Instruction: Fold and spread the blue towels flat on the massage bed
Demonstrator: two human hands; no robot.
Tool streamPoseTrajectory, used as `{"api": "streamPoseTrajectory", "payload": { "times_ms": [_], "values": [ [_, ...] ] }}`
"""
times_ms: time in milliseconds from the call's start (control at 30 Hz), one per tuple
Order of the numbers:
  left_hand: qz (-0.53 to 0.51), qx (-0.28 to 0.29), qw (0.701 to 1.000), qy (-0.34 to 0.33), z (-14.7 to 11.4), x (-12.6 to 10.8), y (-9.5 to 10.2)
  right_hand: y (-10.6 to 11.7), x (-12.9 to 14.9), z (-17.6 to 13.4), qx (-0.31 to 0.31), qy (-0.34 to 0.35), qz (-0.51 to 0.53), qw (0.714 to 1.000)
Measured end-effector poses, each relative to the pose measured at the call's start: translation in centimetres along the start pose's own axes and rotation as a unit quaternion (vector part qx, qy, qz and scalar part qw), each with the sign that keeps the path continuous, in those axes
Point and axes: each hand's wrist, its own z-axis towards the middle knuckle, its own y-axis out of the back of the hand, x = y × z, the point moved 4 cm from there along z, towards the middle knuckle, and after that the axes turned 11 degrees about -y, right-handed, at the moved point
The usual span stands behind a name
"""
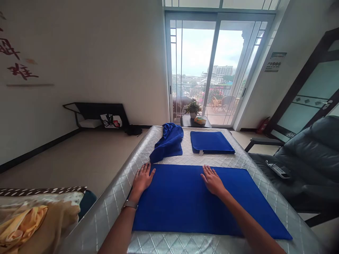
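Observation:
A blue cloth (182, 201) lies spread out flat across the silver quilted mattress (113, 208). My left hand (143, 177) rests flat at its far left corner, fingers stretched out. Farther right, my right hand (212, 180) lies on the cloth near its far edge, palm down with the fingers extended. Neither hand holds anything. Beyond them sits a neatly folded stack of blue cloth (212, 141) with a small white tag at its near edge. Left of that stack is a crumpled blue cloth (169, 143), its lower end close to my left hand.
A small dark table (185, 121) at the mattress's far end bears a potted plant (193, 107) and a tissue pack (200, 120). To the right stands a black armchair (315, 151) with a white device (278, 170) on it. Bedding and yellow fabric (29, 222) lie at lower left.

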Motion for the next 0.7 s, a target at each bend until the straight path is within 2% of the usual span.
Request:
{"api": "streamPoseTrajectory", "payload": {
  "times_ms": [100, 167, 233, 333, 567, 633, 700],
  "values": [
    [-0.002, 0.000, 1.000, 0.002, 0.0, 0.1, 0.0, -0.8, 3.1, 0.7, 0.025, 0.011, 0.017, 0.999],
    [-0.006, -0.002, 1.000, 0.003, -0.1, 0.1, -0.1, -1.2, 3.1, 1.1, 0.031, 0.007, 0.019, 0.999],
    [-0.007, -0.008, 1.000, 0.000, -0.1, 0.2, -0.1, -1.5, 1.6, 1.2, 0.027, -0.003, 0.012, 1.000],
    [-0.005, -0.006, 1.000, -0.003, -0.1, 0.2, -0.1, -1.7, -3.1, 1.1, 0.013, -0.035, -0.011, 0.999],
    [-0.012, 0.023, 1.000, 0.006, -0.2, -0.1, 0.7, -1.1, -20.3, -0.5, -0.025, -0.179, -0.051, 0.982],
    [-0.005, 0.024, 1.000, 0.006, -0.2, -0.1, 0.8, -0.6, -23.4, -1.0, -0.033, -0.218, -0.033, 0.975],
    [-0.001, 0.029, 1.000, 0.005, -0.2, -0.2, 1.0, 0.4, -24.3, -1.5, -0.037, -0.243, -0.001, 0.969]
  ]
}}
